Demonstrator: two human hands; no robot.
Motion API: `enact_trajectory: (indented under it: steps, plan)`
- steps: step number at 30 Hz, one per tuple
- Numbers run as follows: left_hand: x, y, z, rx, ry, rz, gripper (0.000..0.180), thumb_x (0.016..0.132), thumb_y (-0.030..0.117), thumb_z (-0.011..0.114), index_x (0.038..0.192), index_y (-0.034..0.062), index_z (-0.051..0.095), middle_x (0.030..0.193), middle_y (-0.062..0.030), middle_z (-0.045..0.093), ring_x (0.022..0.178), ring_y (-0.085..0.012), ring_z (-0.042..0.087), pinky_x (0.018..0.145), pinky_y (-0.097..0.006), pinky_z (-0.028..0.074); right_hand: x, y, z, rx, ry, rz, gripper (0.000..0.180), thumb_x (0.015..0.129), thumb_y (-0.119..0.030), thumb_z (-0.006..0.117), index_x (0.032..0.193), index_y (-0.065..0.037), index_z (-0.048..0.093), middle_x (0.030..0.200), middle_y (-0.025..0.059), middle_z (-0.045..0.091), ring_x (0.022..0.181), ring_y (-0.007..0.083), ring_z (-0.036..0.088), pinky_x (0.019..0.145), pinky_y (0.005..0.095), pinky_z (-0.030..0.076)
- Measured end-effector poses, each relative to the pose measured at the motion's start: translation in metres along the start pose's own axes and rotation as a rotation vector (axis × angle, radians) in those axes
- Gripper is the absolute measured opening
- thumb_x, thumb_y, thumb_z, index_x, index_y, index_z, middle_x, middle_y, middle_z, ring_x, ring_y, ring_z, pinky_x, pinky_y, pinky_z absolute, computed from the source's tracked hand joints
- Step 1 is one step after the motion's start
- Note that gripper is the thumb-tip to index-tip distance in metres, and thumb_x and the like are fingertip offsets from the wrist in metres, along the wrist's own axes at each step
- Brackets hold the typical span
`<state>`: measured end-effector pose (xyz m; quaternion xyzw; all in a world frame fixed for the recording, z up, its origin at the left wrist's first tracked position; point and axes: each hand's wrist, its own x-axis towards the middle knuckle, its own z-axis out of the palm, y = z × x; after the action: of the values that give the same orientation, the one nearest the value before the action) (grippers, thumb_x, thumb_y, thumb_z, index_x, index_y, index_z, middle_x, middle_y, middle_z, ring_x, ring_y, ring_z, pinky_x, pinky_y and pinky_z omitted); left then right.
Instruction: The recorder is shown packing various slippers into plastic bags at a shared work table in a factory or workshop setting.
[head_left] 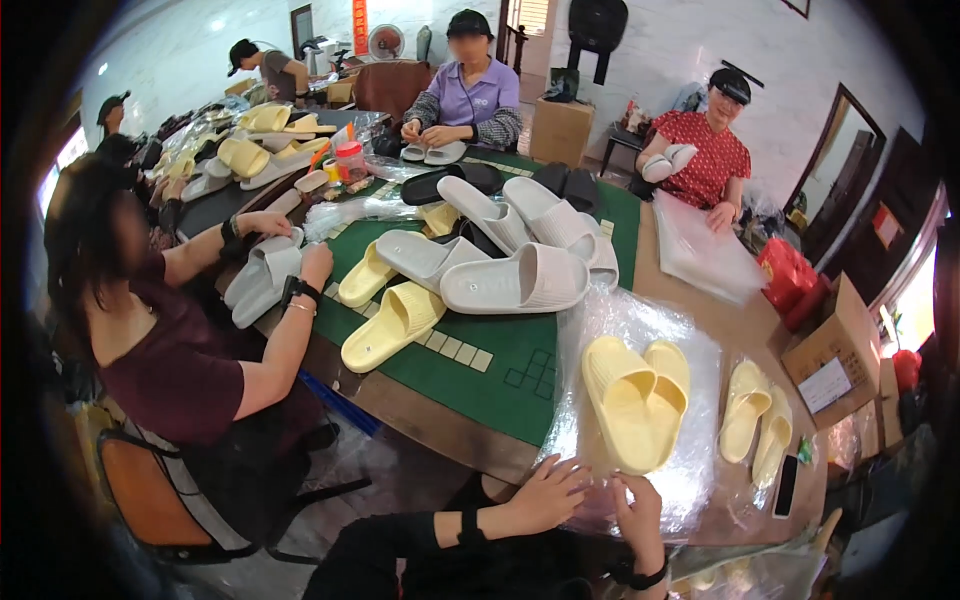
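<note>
A pair of yellow slide slippers (pixel 618 398) lies overlapping on a pile of clear plastic bags (pixel 578 400) at the near right part of the table. My left hand (pixel 545 495) is open, its fingers stretched over the near left edge of the bags, just below the slippers. Close to its right, my right hand (pixel 640 512) is curled with thumb and fingers closed at the near edge of a plastic bag. Neither hand touches the slippers. Another yellow pair (pixel 745 410) rests to the right, beside a black phone (pixel 787 486).
Grey slippers (pixel 515 280), yellow and black ones are heaped on the green mat (pixel 490 400) mid-table. At left, a person (pixel 190 340) handles grey slippers. Two people sit across, one by a plastic sheet stack (pixel 700 250). A cardboard box (pixel 835 350) stands right.
</note>
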<state>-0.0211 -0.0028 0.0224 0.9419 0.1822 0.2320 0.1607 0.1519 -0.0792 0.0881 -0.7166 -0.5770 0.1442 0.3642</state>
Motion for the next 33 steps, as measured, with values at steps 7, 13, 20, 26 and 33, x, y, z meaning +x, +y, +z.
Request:
enact_trajectory:
  steps: [7, 13, 20, 26, 33]
  plan:
    - [0.002, -0.003, 0.016, 0.045, 0.110, -0.008, 0.045, 0.080, 0.026, 0.067, 0.121, 0.0113, 0.058, 0.140, -0.0120, 0.046, 0.131, -0.0312, 0.040, 0.108, -0.051, 0.027, 0.010, -0.018, -0.003, -0.048, -0.041, -0.062, 0.023, 0.087, -0.012, 0.062, 0.107, -0.002, 0.067, 0.098, 0.0193, 0.067, 0.091, 0.0343, 0.065, 0.080, 0.0377, 0.051]
    - [0.000, -0.002, 0.016, 0.051, 0.116, -0.009, 0.041, 0.082, 0.026, 0.065, 0.120, 0.0116, 0.059, 0.141, -0.0131, 0.044, 0.133, -0.0315, 0.038, 0.109, -0.051, 0.026, 0.014, -0.030, -0.006, -0.223, -0.161, 0.025, 0.018, 0.085, -0.023, 0.066, 0.083, -0.005, 0.065, 0.068, 0.0132, 0.064, 0.064, 0.0335, 0.063, 0.059, 0.0399, 0.050]
    - [-0.008, -0.001, 0.012, 0.065, 0.093, 0.023, 0.046, 0.083, 0.027, 0.063, 0.126, 0.0140, 0.055, 0.141, -0.0121, 0.044, 0.133, -0.0318, 0.038, 0.109, -0.051, 0.028, 0.056, -0.017, -0.030, -0.155, -0.115, 0.022, 0.030, 0.084, -0.027, 0.067, 0.107, -0.008, 0.064, 0.111, 0.0230, 0.057, 0.105, 0.0390, 0.053, 0.086, 0.0427, 0.044]
    - [0.001, -0.002, 0.013, 0.103, 0.104, 0.029, 0.045, 0.085, 0.029, 0.062, 0.127, 0.0169, 0.057, 0.137, -0.0113, 0.048, 0.128, -0.0285, 0.043, 0.108, -0.049, 0.028, 0.125, 0.061, -0.024, -0.268, -0.347, 0.051, 0.053, 0.084, -0.043, 0.064, 0.129, -0.015, 0.056, 0.131, 0.0303, 0.043, 0.123, 0.0469, 0.040, 0.104, 0.0475, 0.035]
    - [0.003, -0.005, 0.011, 0.210, 0.102, 0.047, 0.041, 0.085, 0.026, 0.061, 0.124, 0.0171, 0.059, 0.132, -0.0113, 0.053, 0.122, -0.0299, 0.049, 0.104, -0.049, 0.032, 0.164, 0.044, 0.008, -0.383, -0.328, 0.117, 0.067, 0.084, -0.047, 0.058, 0.139, -0.011, 0.043, 0.140, 0.0314, 0.035, 0.130, 0.0494, 0.034, 0.106, 0.0531, 0.033]
